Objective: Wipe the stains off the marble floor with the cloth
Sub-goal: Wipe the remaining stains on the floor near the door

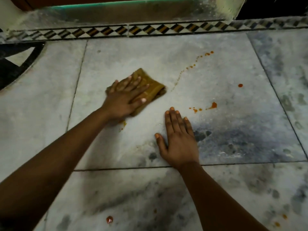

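A folded mustard-brown cloth [150, 88] lies on the grey-white marble floor [208, 77]. My left hand [126, 95] presses flat on top of it, fingers spread over the fabric. My right hand [178, 139] rests palm down on the bare marble nearer to me, holding nothing. Orange-red stains dot the slab: a trail of drops [198, 60] beyond the cloth, a single spot [240, 85] at the right, a smear with droplets [212, 105] right of my right hand, a small smudge [123, 124] under my left wrist, and a red drop [109, 219] on the near slab.
A patterned black, white and brown inlay border [150, 30] runs across the far side, with a raised step [116, 12] behind it. A dark curved inlay [18, 64] sits at the far left. More small orange spots [277, 223] lie at the near right.
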{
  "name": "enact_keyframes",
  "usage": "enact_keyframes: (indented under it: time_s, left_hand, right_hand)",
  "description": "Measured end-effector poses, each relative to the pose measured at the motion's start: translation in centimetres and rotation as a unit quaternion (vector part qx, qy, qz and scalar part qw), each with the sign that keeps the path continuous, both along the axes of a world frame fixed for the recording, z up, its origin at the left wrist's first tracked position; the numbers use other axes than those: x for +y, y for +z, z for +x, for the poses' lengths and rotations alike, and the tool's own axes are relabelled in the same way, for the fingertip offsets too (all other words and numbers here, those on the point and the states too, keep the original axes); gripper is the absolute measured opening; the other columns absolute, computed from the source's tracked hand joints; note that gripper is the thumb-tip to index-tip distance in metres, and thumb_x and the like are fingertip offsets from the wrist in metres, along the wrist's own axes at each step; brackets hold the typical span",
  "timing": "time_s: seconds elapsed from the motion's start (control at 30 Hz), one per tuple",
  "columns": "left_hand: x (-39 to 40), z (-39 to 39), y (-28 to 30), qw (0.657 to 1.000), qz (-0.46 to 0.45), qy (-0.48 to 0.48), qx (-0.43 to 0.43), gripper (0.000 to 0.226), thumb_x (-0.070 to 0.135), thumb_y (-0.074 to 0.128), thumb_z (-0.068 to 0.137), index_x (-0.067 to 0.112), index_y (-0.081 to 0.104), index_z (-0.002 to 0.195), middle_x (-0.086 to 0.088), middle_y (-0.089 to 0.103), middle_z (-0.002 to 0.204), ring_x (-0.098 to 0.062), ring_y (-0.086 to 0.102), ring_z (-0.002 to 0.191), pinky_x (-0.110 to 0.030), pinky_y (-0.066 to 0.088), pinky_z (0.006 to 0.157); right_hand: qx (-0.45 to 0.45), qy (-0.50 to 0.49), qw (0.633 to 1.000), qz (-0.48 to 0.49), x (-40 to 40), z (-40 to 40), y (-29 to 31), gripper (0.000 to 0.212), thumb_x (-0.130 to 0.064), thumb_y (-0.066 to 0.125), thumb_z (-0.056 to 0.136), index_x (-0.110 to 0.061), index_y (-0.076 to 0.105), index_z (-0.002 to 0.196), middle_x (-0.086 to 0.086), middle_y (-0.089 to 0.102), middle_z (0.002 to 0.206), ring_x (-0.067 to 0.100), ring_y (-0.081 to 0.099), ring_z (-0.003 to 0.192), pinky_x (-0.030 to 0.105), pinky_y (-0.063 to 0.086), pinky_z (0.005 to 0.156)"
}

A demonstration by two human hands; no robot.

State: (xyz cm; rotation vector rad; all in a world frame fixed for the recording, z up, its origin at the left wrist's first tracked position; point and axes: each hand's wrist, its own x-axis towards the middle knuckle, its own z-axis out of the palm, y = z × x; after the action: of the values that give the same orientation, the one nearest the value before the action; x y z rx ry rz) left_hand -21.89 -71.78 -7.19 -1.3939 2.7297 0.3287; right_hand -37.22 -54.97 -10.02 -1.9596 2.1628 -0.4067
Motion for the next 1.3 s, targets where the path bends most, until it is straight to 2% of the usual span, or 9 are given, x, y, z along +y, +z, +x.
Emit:
enact_keyframes:
  time_s: [0.2,0.37,0.53,0.67,0.77,0.9,1.03,1.17,1.3]
  left_hand:
    - [-4.1,3.7,0.5,0.978,0.029,0.203,-0.037,0.058,0.058,0.020,0.095,0.037,0.007,0.148,0.006,-0.004,0.159,-0.019,-0.005,0.145,-0.049,-0.003,0.114]
    - [2.5,0.7,0.1,0.989,0.022,0.143,-0.009,0.053,0.053,0.024,0.097,0.041,0.009,0.146,0.006,-0.003,0.158,-0.020,-0.006,0.145,-0.052,-0.005,0.113]
    - [11.3,7.4,0.2,0.997,-0.002,0.078,-0.015,0.063,0.068,0.011,0.080,0.050,-0.001,0.139,0.015,-0.005,0.155,-0.015,-0.005,0.145,-0.047,-0.002,0.113]
    - [6.6,10.1,0.7,0.974,0.025,0.220,-0.035,0.060,0.061,0.028,0.092,0.042,0.009,0.146,0.008,-0.001,0.158,-0.018,-0.003,0.145,-0.052,0.001,0.113]
    - [3.2,6.8,1.1,0.957,0.049,0.285,-0.023,0.057,0.056,0.024,0.095,0.038,0.009,0.148,0.005,-0.004,0.159,-0.022,-0.005,0.145,-0.056,-0.001,0.113]
    - [7.7,3.0,0.7,0.981,0.048,0.190,0.004,0.053,0.051,0.025,0.098,0.038,0.012,0.147,0.003,-0.004,0.159,-0.022,-0.006,0.145,-0.057,-0.005,0.112]
    - [14.5,7.2,0.5,0.995,0.021,0.098,0.001,0.061,0.060,0.018,0.084,0.047,0.008,0.143,0.014,-0.003,0.156,-0.014,-0.006,0.145,-0.048,-0.004,0.113]
    - [10.0,11.0,1.0,0.982,0.039,0.183,-0.030,0.063,0.062,0.027,0.088,0.042,0.011,0.145,0.008,0.001,0.158,-0.019,-0.002,0.145,-0.050,0.005,0.115]
    - [4.9,6.2,0.9,0.964,0.060,0.260,-0.016,0.056,0.056,0.024,0.096,0.040,0.009,0.147,0.004,-0.005,0.159,-0.022,-0.007,0.145,-0.053,-0.003,0.114]
  right_hand:
    - [0.010,0.002,1.000,-0.010,0.1,0.1,-0.4,0.073,-0.051,0.020,0.089,-0.007,0.020,0.147,0.012,0.017,0.155,0.022,0.016,0.143,0.035,0.002,0.116]
    - [0.018,0.003,1.000,-0.023,0.0,0.0,-0.5,0.076,-0.052,0.016,0.087,-0.006,0.022,0.147,0.013,0.019,0.155,0.024,0.018,0.143,0.034,0.001,0.115]
    - [0.043,0.011,0.999,-0.002,0.1,-0.1,-0.3,0.082,-0.056,0.004,0.083,-0.008,0.011,0.148,0.011,0.008,0.157,0.021,0.008,0.145,0.033,-0.003,0.115]
    - [0.049,0.015,0.998,0.022,0.2,-0.1,-0.2,0.077,-0.053,0.009,0.087,-0.008,0.005,0.149,0.010,0.001,0.158,0.020,0.001,0.145,0.033,-0.005,0.116]
    - [0.052,0.017,0.998,0.029,0.2,-0.2,0.1,0.078,-0.053,0.010,0.086,-0.007,0.005,0.149,0.010,0.001,0.158,0.021,0.001,0.145,0.034,-0.004,0.117]
    - [0.051,0.021,0.998,0.030,0.1,-0.2,0.3,0.077,-0.052,0.013,0.087,-0.006,0.007,0.149,0.012,0.004,0.157,0.023,0.004,0.145,0.035,-0.002,0.116]
    - [0.050,0.019,0.998,0.029,0.2,-0.4,0.2,0.077,-0.052,0.013,0.087,-0.006,0.008,0.149,0.012,0.005,0.157,0.023,0.006,0.145,0.036,-0.001,0.117]
    - [0.057,0.019,0.998,0.034,0.2,-0.1,0.1,0.077,-0.052,0.011,0.087,-0.006,0.006,0.149,0.012,0.003,0.158,0.022,0.003,0.145,0.035,-0.002,0.117]
    - [0.052,0.016,0.998,0.028,0.1,-0.2,0.1,0.076,-0.051,0.013,0.088,-0.006,0.007,0.148,0.013,0.004,0.157,0.023,0.004,0.145,0.036,-0.001,0.117]
